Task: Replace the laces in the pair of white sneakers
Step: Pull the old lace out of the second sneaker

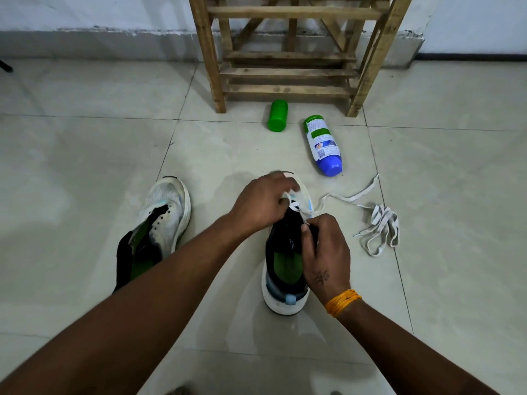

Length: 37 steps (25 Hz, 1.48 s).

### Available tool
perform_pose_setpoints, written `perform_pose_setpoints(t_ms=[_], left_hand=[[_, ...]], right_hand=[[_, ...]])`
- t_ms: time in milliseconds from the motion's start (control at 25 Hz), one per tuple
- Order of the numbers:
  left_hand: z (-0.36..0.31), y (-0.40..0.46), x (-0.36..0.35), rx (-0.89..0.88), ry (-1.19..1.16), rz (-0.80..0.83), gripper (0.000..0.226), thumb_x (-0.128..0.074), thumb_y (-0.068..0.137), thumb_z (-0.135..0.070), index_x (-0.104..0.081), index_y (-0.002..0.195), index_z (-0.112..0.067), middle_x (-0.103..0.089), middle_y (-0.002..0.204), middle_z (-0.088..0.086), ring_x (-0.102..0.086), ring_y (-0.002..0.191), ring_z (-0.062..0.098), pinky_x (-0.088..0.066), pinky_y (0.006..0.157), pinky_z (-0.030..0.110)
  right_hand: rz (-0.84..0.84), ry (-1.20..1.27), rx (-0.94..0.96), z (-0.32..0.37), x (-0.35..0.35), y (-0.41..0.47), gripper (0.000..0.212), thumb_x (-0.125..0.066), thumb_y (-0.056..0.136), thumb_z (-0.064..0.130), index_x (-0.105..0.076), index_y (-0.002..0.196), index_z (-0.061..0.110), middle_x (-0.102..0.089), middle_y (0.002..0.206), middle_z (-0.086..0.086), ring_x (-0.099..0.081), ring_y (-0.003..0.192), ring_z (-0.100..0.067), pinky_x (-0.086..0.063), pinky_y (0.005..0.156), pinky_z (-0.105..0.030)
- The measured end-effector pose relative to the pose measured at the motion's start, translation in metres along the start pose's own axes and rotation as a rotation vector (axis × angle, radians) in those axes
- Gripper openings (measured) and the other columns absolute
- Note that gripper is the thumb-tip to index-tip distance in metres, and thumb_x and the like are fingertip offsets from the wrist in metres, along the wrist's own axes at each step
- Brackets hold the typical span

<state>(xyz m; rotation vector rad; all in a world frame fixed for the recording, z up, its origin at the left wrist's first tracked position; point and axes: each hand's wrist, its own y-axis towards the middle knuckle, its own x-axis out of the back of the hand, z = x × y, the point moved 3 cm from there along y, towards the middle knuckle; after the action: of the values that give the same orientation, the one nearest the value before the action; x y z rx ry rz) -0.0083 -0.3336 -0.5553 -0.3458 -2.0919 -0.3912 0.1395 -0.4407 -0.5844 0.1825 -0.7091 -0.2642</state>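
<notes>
Fingers [309,228] of both hands pinch the lace [346,197] at the shoe [285,260]; slack may snag or skip an eyelet.

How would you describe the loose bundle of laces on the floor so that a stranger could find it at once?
Start at the wooden rack against the wall and come down past the white bottle with the blue cap lying on the tiles. The bundle of laces lies right of the sneaker being laced. Unlike the lace on that sneaker, it lies loose, in folded loops.
</notes>
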Motion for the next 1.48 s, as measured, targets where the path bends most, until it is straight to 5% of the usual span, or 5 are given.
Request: perform_pose_setpoints(t_ms=[120,320,800,1000,1480], left_hand=[[-0.001,0.010,0.008,-0.194,-0.006,0.132,0.009,-0.069,0.085,-0.021,-0.076,0.088,-0.017,-0.070,0.081,-0.004,-0.065,0.077,0.018,-0.047,0.066,0.031],[0.054,-0.001,0.023,0.835,-0.701,-0.485,0.015,-0.071,0.083,-0.006,-0.074,0.074,-0.017,-0.070,0.069,0.001,-0.066,0.057,0.020,-0.052,0.058,0.033],[-0.005,0.009,0.000,-0.021,0.003,0.140,0.009,-0.071,0.082,-0.010,-0.075,0.090,-0.013,-0.069,0.090,-0.001,-0.064,0.083,0.019,-0.050,0.071,0.032],[0.058,-0.013,0.010,0.972,-0.877,-0.497,0.017,-0.058,0.084,0.004,-0.067,0.079,-0.009,-0.070,0.083,0.011,-0.063,0.046,0.011,-0.050,0.047,0.025],[-0.020,0.009,-0.008,0.062,0.183,0.266,0.014,-0.064,0.080,-0.017,-0.067,0.092,-0.022,-0.067,0.096,-0.003,-0.062,0.093,0.024,-0.038,0.066,0.029]], right_hand=[[-0.003,-0.004,-0.014,-0.001,0.001,0.000,0.015,-0.050,0.101,0.027,-0.053,0.094,0.014,-0.051,0.087,0.003,-0.049,0.079,-0.019,-0.040,0.068,-0.033],[-0.018,0.021,-0.065,-0.002,0.004,-0.001,0.008,-0.055,0.103,0.021,-0.054,0.097,0.016,-0.053,0.089,0.003,-0.052,0.079,-0.018,-0.042,0.069,-0.033],[-0.020,0.030,-0.018,-0.001,0.003,-0.005,0.010,-0.052,0.102,0.026,-0.054,0.096,0.018,-0.052,0.089,0.006,-0.051,0.082,-0.017,-0.044,0.071,-0.034],[-0.013,0.038,-0.061,-0.001,0.003,-0.004,0.009,-0.056,0.102,0.025,-0.056,0.096,0.018,-0.053,0.089,0.006,-0.052,0.082,-0.016,-0.045,0.071,-0.035],[-0.020,0.094,-0.018,-0.002,0.003,-0.006,0.009,-0.054,0.100,0.026,-0.057,0.096,0.019,-0.055,0.090,0.007,-0.054,0.084,-0.016,-0.047,0.073,-0.036]])
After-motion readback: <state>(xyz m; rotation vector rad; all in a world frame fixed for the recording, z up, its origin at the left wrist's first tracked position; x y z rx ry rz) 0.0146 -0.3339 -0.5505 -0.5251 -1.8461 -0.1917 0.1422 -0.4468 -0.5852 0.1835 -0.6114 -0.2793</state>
